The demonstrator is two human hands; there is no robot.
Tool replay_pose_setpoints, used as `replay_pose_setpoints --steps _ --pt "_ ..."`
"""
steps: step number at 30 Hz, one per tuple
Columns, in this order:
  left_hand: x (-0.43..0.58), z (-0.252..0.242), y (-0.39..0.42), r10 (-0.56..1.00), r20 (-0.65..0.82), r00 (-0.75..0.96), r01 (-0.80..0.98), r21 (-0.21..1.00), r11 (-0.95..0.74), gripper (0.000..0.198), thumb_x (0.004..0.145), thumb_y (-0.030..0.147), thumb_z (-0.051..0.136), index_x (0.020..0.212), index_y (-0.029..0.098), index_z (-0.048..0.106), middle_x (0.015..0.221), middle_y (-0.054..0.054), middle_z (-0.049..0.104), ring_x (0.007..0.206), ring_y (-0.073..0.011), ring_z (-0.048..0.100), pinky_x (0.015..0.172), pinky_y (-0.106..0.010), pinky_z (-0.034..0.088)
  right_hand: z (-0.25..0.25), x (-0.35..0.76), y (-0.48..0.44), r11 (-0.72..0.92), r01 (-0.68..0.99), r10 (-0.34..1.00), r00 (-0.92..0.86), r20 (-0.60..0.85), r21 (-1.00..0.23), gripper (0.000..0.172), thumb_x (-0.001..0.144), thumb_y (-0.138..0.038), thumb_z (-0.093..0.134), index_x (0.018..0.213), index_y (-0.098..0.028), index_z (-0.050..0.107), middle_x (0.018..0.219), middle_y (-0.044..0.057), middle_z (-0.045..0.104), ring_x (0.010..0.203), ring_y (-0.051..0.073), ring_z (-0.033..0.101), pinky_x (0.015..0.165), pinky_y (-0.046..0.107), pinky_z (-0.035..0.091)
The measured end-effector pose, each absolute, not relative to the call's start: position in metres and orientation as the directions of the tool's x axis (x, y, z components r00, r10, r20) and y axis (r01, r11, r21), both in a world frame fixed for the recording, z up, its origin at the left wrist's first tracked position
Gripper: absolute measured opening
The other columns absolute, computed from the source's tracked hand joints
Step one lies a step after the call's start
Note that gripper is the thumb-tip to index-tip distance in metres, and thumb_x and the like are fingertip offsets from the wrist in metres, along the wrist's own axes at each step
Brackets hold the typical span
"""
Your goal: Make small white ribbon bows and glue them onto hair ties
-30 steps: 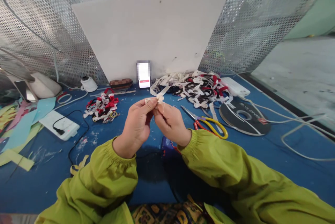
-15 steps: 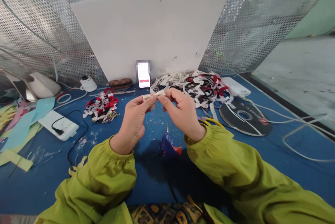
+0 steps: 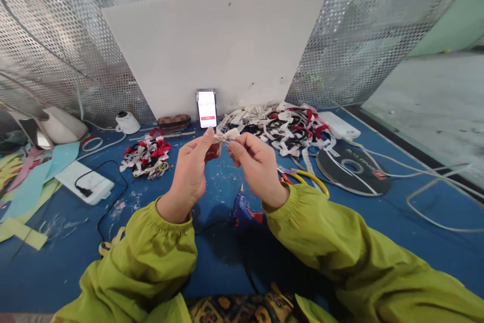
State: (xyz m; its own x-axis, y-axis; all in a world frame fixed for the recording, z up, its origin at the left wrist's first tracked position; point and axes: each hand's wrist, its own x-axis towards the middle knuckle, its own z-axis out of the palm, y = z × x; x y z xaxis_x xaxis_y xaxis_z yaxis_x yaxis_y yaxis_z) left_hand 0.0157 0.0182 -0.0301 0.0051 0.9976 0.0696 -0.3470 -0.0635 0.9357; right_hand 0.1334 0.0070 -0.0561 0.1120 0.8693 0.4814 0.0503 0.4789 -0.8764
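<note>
My left hand and my right hand meet in the middle, above the blue table. Between their fingertips is a small ribbon bow, pale with a dark red part near the left fingers. My left thumb points up beside it, and the fingers are closed on its left side. With thumb and forefinger, my right hand pinches its right side; exactly which strand is hard to make out. Below the hands a blue glue gun stands with its nozzle up. Yellow-handled pliers lie beside my right wrist.
A heap of white, black and red ribbon pieces lies at the back. Smaller red and white bows are piled left. A lit phone leans against the white board. A black ribbon reel and cables are right.
The ribbon piece has turned between my fingers and now shows a bow shape with dark red. My left thumb has lifted upright; my right hand has shifted slightly left and down, uncovering more of the pliers.
</note>
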Motion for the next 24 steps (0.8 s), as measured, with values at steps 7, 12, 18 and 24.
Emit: replay_pose_setpoints --steps 7,12,18,24 --pt "0.012 -0.026 0.016 0.983 0.173 0.058 -0.202 0.967 -0.158 0.027 0.068 0.036 0.077 0.054 0.017 0.065 0.055 0.002 0.052 0.057 -0.0095 0.044 0.058 -0.024 0.036 -0.053 0.137 0.008 0.457 0.012 0.886 0.083 0.457 -0.889 0.026 0.087 -0.032 0.056 0.065 -0.020 0.051 0.051 -0.006 0.047 0.050 0.009 0.043 0.052 0.025 0.036" --pt "0.008 -0.023 0.018 0.985 0.156 0.077 -0.137 0.980 -0.144 0.015 0.065 0.030 0.079 0.065 0.017 0.071 0.055 0.002 0.058 0.057 -0.0102 0.049 0.059 -0.024 0.038 -0.049 0.145 0.012 0.439 0.093 0.898 -0.068 0.434 -0.894 0.029 0.089 -0.037 0.054 0.067 -0.018 0.055 0.053 -0.005 0.047 0.051 0.009 0.044 0.053 0.025 0.036" --pt "0.005 -0.019 0.021 0.998 0.042 0.047 -0.245 0.969 -0.029 0.017 0.063 0.028 0.078 0.063 0.014 0.069 0.057 -0.001 0.063 0.056 -0.0097 0.055 0.058 -0.022 0.041 -0.033 0.169 0.015 0.488 0.191 0.867 0.008 0.498 -0.852 0.032 0.086 -0.041 0.059 0.108 -0.018 0.058 0.099 0.007 0.066 0.090 0.017 0.064 0.078 0.033 0.050" --pt "0.000 -0.020 0.025 0.995 -0.062 0.076 -0.306 0.948 0.083 0.019 0.059 0.027 0.081 0.065 0.015 0.067 0.063 -0.002 0.068 0.054 -0.0082 0.055 0.055 -0.022 0.040 -0.001 0.196 -0.008 0.493 0.681 0.720 0.030 0.693 -0.542 0.023 0.088 -0.036 0.058 0.105 -0.022 0.063 0.107 0.010 0.067 0.099 0.024 0.062 0.082 0.038 0.048"
